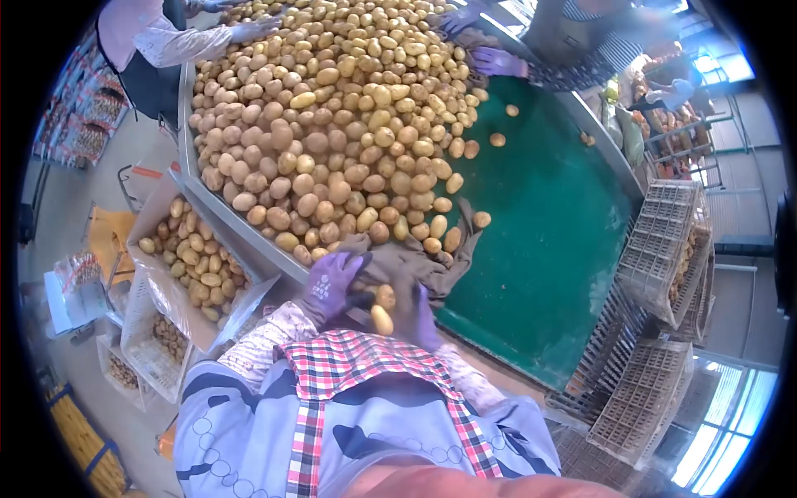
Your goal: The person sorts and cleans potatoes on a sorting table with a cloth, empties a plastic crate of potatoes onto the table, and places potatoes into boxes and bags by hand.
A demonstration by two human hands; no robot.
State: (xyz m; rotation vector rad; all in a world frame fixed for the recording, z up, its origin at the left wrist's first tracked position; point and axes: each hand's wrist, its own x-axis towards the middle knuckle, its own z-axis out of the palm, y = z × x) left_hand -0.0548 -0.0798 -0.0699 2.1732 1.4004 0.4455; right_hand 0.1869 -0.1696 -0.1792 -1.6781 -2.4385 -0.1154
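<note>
My left hand, in a purple glove with dark fingertips, is at the near edge of the potato heap. Its fingers look spread apart, beside a grey-brown cloth. Just right of its fingertips are two potatoes, a rounder one and a longer yellow one, close to my apron. My right hand, also gloved in purple, is smeared by motion on the other side of them. Whether it touches either potato I cannot make out.
A green table surface with a metal rim holds the heap. At left stands a lined box of potatoes, with crates below. Plastic crates stack at right. Co-workers' gloved hands reach in from the far side and far left.
</note>
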